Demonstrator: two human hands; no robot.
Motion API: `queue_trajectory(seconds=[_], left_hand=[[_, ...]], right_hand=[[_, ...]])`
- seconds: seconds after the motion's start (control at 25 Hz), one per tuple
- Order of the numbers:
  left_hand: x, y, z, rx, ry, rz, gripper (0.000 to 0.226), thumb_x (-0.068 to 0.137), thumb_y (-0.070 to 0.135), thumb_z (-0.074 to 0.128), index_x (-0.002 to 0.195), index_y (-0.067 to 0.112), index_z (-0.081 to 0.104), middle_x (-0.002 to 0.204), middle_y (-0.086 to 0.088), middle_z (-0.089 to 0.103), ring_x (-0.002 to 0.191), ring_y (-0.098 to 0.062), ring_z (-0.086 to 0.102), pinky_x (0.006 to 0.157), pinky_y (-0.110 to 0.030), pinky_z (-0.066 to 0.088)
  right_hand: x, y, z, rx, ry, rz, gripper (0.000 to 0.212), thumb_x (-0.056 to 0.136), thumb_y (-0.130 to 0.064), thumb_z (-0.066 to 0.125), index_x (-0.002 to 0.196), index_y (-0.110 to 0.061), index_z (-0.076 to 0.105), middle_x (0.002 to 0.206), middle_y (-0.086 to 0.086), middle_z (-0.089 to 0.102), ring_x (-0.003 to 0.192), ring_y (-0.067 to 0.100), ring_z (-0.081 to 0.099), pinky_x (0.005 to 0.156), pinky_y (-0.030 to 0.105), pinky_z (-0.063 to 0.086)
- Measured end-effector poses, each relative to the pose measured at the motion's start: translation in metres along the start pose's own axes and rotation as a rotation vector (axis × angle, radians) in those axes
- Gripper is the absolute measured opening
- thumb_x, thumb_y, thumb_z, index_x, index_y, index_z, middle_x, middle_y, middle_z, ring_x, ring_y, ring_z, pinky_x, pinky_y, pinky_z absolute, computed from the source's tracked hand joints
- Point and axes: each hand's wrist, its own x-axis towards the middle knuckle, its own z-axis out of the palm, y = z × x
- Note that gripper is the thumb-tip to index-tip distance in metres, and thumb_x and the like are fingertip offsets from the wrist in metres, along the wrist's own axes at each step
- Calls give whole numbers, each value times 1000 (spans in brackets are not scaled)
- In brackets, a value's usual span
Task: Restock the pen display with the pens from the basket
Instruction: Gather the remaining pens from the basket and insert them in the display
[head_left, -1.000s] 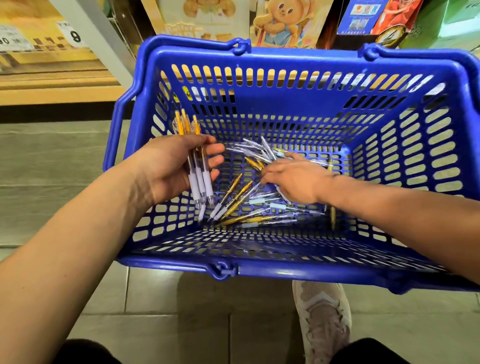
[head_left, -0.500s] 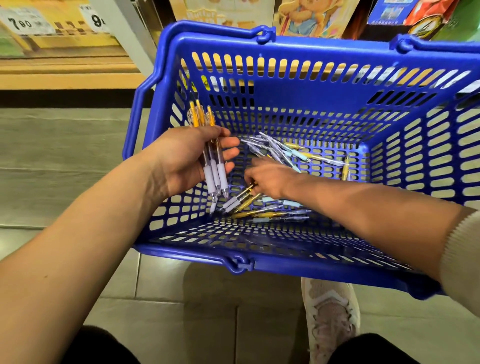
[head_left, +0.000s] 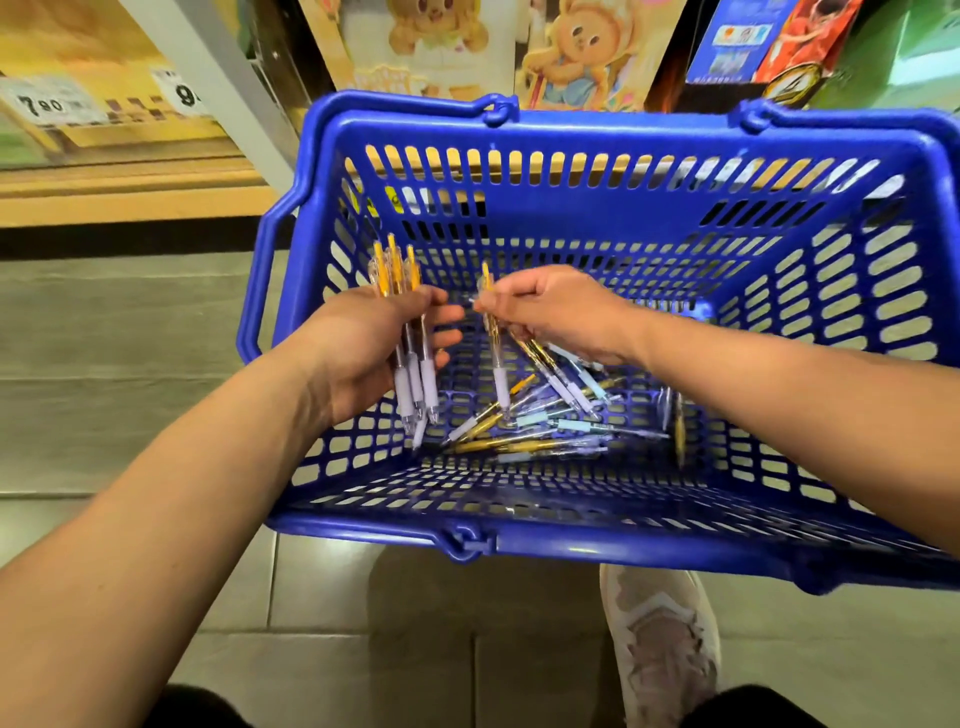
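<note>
Nearest, at the bottom edge, a pale shoe (head_left: 660, 639) stands on the tiled floor (head_left: 322, 587), just this side of the near rim of the blue basket (head_left: 597, 545). On the basket's slotted bottom lies a heap of loose pens (head_left: 540, 431), crossed over one another, some with yellow barrels, some with lilac or pale blue grips. Both forearms reach in over the near rim. The left hand (head_left: 363, 343) is closed round a bundle (head_left: 413, 384) of yellow pens, three or four, I cannot tell exactly. They are held upright side by side, lilac grips pointing down below the palm and yellow ends standing above the thumb. Just beside it, nearly fingertip to fingertip, the right hand (head_left: 561, 317) hovers above the heap and pinches a single pen (head_left: 497, 358) between thumb and forefinger, upright and grip down. A second pen (head_left: 535, 353), also yellow, slants out from under that palm; whether the fingers hold it cannot be told. Beyond the hands rises the basket's far wall, and a handle (head_left: 254, 296) hangs at its left side. Behind the basket stands a shelf (head_left: 119, 202) with price tags (head_left: 47, 104), and to the right of it boxes printed with a cartoon bear (head_left: 576, 47).
</note>
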Motion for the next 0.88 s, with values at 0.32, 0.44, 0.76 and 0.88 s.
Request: queue_trajectory(seconds=[0.32,0.44,0.76,0.88], left_hand=[[-4,-2,-5,-6,-84,-43,24,107,21,49,109,8,69,96,-10,76,86,-21,76,81,-37,62],[-8,-2,-7,-9,-87,-30,27,106,22,50,120,5,67,106,-13,77,90,-22,76,78,-35,64],[-16,4,-8,-99,-81,27,22,106,20,50,108,5,65,83,-8,71,76,-20,70,78,-38,63],[-18,11,-12,-173,-91,64,20,105,20,52,106,5,66,82,-7,73,76,-20,72,81,-39,63]], right_hand=[[1,-39,20,276,-65,7,20,94,-17,69,110,-7,74,86,7,74,82,15,71,80,25,59],[0,-42,23,315,-44,8,24,91,-9,71,115,-6,70,91,12,77,85,21,74,77,26,60],[15,-15,19,256,57,101,18,95,-14,66,113,-11,69,96,7,77,91,18,75,72,21,58],[23,5,38,-195,-49,245,28,99,-15,61,127,-15,62,100,4,73,83,15,71,74,27,60]])
